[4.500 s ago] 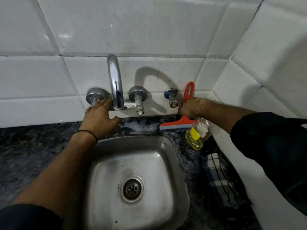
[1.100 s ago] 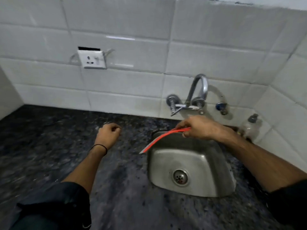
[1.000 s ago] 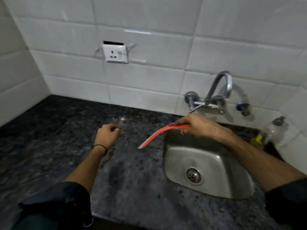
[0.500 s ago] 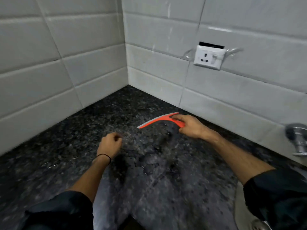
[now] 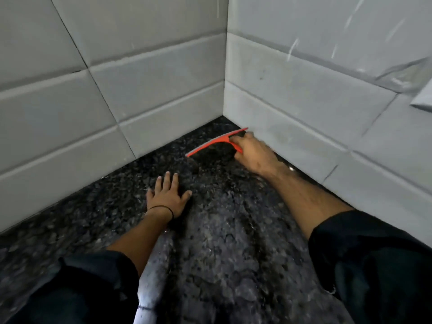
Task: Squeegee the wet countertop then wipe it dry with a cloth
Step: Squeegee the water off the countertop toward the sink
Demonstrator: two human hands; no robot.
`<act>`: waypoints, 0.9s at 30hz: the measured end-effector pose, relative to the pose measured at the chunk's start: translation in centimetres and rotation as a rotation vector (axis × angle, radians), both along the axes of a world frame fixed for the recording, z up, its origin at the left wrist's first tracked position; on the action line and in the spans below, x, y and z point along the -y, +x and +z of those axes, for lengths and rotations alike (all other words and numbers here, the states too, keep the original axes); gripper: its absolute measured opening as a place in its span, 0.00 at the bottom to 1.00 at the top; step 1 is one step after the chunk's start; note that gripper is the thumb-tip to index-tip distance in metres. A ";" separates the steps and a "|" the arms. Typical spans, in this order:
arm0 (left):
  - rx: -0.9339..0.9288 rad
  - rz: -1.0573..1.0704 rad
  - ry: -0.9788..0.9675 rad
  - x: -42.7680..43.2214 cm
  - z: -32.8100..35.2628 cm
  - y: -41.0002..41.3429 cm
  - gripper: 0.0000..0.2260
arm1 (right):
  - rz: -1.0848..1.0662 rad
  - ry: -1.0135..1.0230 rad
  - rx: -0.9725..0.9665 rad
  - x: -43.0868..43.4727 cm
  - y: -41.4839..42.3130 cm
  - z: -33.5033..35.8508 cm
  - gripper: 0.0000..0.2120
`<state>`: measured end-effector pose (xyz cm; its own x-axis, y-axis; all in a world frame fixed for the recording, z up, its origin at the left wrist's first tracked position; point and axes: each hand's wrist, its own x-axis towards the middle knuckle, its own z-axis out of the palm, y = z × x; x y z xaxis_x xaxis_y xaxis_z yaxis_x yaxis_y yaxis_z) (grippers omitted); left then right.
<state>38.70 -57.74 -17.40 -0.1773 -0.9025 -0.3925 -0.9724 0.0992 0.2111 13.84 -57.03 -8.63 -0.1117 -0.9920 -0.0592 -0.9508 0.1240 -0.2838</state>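
Dark speckled counter (image 5: 222,242) wet (corner untouched); your right hand (image 5: 254,153) gripped squeegee (image 5: 216,142), left hand (image 5: 167,197) flat, splayed; squeegeeing starting, next pull blade sinkward.

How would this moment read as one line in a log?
stage: squeegeeing | right hand: holds red squeegee in tiled corner | left hand: flat on countertop | cloth: unseen

White tiled walls (image 5: 163,73) meet in a dim corner.

White wall tiles (image 5: 163,73) meet in a corner. At the right edge a pale fitting (image 5: 423,99) is on the wall, blurred.
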 end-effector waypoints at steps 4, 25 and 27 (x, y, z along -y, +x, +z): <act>-0.009 0.011 0.051 1.6 -1.5 0.0 0.36 | 0.031 -0.021 -0.079 7.0 0.3 -1.2 0.24; -0.111 0.033 0.003 2.2 -1.3 0.6 0.36 | 0.080 0.134 -0.184 9.1 0.8 -2.9 0.18; -0.138 0.046 0.026 2.4 -0.6 1.0 0.34 | 0.086 0.173 -0.209 6.1 -0.1 -2.5 0.19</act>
<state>39.67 -60.11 -17.97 -0.1895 -0.9010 -0.3902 -0.9374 0.0478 0.3448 13.74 -63.09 -11.12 -0.0552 -0.9754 -0.2132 -0.9956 0.0699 -0.0623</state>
